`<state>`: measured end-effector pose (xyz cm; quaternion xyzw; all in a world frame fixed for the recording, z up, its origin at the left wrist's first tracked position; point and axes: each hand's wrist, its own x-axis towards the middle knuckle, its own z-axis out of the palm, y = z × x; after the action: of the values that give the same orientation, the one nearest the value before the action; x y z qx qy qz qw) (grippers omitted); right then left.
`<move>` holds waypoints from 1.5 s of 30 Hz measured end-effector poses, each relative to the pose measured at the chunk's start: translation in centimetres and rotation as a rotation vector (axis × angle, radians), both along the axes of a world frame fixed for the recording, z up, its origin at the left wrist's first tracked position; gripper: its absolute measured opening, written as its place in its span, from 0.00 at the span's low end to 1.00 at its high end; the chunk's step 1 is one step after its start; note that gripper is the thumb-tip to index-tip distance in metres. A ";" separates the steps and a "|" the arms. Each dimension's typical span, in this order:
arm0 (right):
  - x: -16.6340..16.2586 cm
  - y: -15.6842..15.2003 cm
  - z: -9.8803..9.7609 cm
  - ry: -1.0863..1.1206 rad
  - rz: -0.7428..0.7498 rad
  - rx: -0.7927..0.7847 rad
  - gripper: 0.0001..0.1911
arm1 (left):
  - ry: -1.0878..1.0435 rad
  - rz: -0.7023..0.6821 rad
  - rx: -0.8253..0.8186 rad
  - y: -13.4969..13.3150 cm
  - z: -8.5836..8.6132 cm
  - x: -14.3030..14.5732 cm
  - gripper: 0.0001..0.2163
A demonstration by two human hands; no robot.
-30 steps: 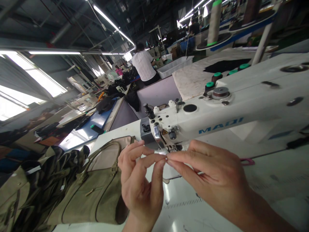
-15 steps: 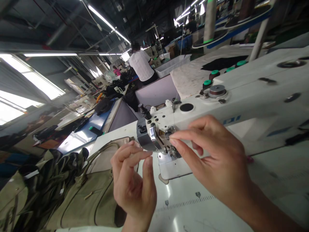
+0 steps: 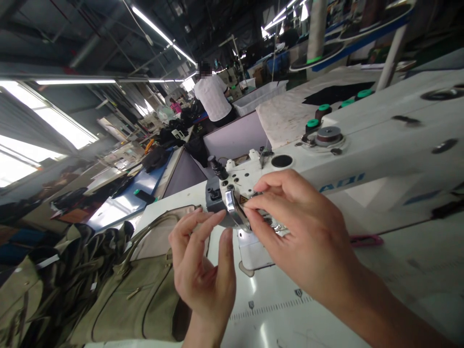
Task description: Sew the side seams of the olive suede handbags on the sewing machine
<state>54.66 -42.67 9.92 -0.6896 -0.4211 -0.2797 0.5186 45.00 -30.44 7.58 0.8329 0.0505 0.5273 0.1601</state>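
Note:
My right hand [image 3: 304, 232] is in front of the head of a white sewing machine [image 3: 384, 150]. Its thumb and forefinger pinch together beside the shiny metal guard [image 3: 234, 205]; whatever lies between the tips is too fine to make out. My left hand [image 3: 203, 266] is raised just left of the machine head, palm turned inward, thumb and fingers apart with nothing seen in them. Behind my right hand, the needle and presser foot area is mostly hidden. An olive bag [image 3: 134, 295] with handles lies on the table left of my left hand.
Dark olive fabric pieces [image 3: 105, 246] are heaped at the left. A pink-handled object [image 3: 366, 240] lies under the machine arm. Brown thread spools [image 3: 322, 112] with green tops stand behind the machine. Farther back, a person in a white top [image 3: 213, 99] stands near a white bin [image 3: 261, 96].
My right hand has moved left and slightly closer to the metal guard, still pinching. The thumb and forefinger of my left hand have spread farther apart. The pink-handled object shows more.

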 end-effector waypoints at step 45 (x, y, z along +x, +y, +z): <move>0.5 0.1 0.1 0.003 0.088 -0.052 0.09 | -0.150 0.066 0.194 1.6 -0.7 2.8 0.06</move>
<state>55.17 -42.57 10.05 -0.6840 -0.4575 -0.2446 0.5128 47.76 -28.89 6.92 0.8005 0.0142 0.5956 0.0647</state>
